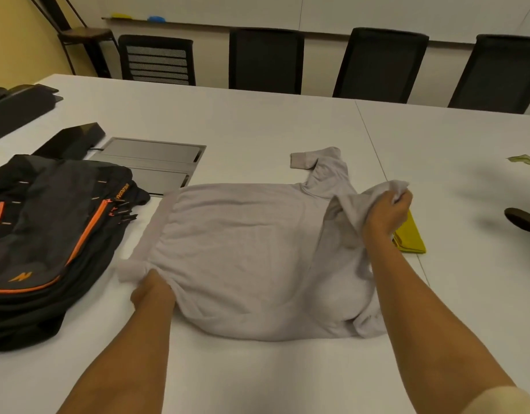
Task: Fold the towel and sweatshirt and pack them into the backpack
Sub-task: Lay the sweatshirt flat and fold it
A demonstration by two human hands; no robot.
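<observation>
A wide white desk (257, 121) is seen across the whole frame, with a seam running down its right side. A row of black chairs (265, 59) is lined up along the far edge at the top. A dark stool (84, 34) is tucked into the upper left corner against a yellow wall. A grey metal hatch (150, 156) is set into the desk left of centre.

Now the cloth: the pale grey sweatshirt (243, 249) is spread in the middle of the frame, its long axis laid left to right. The hem is pointed at the left and the shoulders at the right. One sleeve is thrown toward the top of the frame, its cuff (299, 161) bent over to the left.

The hem's lower left corner is pinched by the left hand (151, 289), the grip closed tight with fingers curled into the fabric. At the shoulder end a bunch of cloth is clutched by the right hand (386, 213), that grip closed too, and the cloth is lifted off the desk.

The backpack (48, 234) (black, orange zips) is laid flat at the left edge, just beside the hem. The yellow towel (410, 237) is seen folded flat at the right, partly hidden behind the right hand.
</observation>
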